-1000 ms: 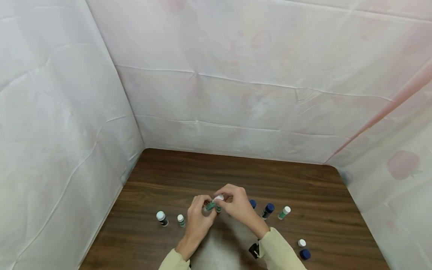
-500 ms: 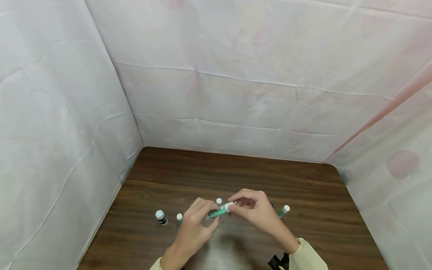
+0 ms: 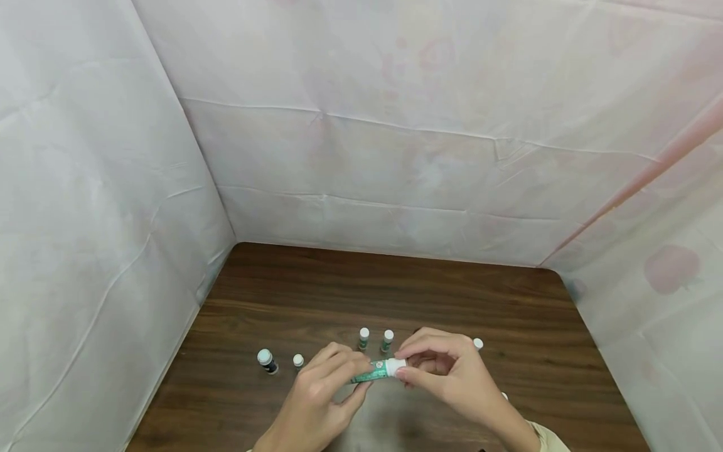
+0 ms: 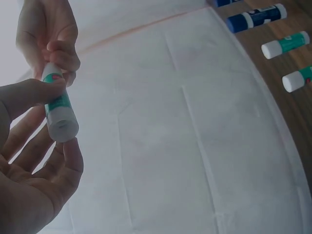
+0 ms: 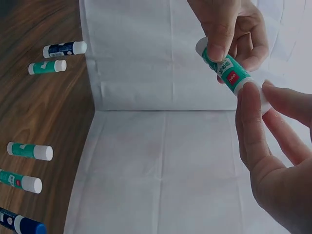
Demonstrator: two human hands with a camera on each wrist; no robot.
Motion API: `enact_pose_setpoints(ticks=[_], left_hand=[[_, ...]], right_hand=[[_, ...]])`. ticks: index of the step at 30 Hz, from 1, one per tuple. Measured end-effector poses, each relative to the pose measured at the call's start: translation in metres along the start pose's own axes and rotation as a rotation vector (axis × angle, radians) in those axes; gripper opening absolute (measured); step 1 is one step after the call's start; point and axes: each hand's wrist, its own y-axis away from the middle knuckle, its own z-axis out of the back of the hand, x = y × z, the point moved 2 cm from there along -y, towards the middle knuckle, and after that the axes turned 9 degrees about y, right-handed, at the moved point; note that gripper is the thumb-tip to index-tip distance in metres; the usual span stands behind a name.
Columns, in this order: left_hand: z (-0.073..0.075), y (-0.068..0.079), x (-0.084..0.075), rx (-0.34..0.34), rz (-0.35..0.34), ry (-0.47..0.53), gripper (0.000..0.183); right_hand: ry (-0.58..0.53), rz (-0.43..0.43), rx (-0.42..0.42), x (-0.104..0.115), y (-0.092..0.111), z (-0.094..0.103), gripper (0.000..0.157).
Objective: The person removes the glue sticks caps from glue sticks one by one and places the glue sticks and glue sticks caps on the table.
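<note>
A green glue stick (image 3: 369, 372) with a white cap is held nearly level above the table, between both hands. My left hand (image 3: 319, 398) grips its green body between thumb and fingers. The thumb and fingertips of my right hand (image 3: 452, 370) pinch the white cap. In the left wrist view the glue stick (image 4: 59, 102) shows its base end toward the camera, with the left thumb across its label. The right wrist view shows the glue stick (image 5: 229, 73) with a red mark on its label. Whether the cap is fully seated is hidden by fingers.
Just beyond the hands stand two white-capped green glue sticks (image 3: 364, 339). A dark blue glue stick with a pale cap (image 3: 268, 361) stands at left, beside a white-capped one (image 3: 298, 361). A blue-capped glue stick (image 5: 24, 223) shows in the right wrist view. White cloth walls enclose the wooden table (image 3: 271, 276).
Both hands have come closer to me with the glue stick, the right hand also moving rightward. The glue stick has turned more level. Another standing glue stick is now uncovered; the right hand hides others.
</note>
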Motion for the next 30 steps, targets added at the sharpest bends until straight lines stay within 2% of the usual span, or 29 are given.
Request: enact_pose_setpoints(ticks=[6,17,24,30], left_hand=[[0.003,-0.003,-0.004,-0.011,-0.014,0.035,0.007],[0.005,-0.003,-0.008,-0.018,-0.036,0.099,0.004],[0.008,-0.002,-0.011,-0.007,-0.019,0.118,0.004],[0.011,-0.005,-0.014,-0.034,-0.016,0.133,0.012]], right_hand=[[0.047,0.061,-0.008,0.008,0.002,-0.001,0.027],[0.101,0.110,-0.046,0.016,0.007,-0.004,0.032],[0.124,0.153,-0.066,0.019,0.010,-0.005,0.035],[0.137,0.187,-0.080,0.022,0.012,-0.003,0.038]])
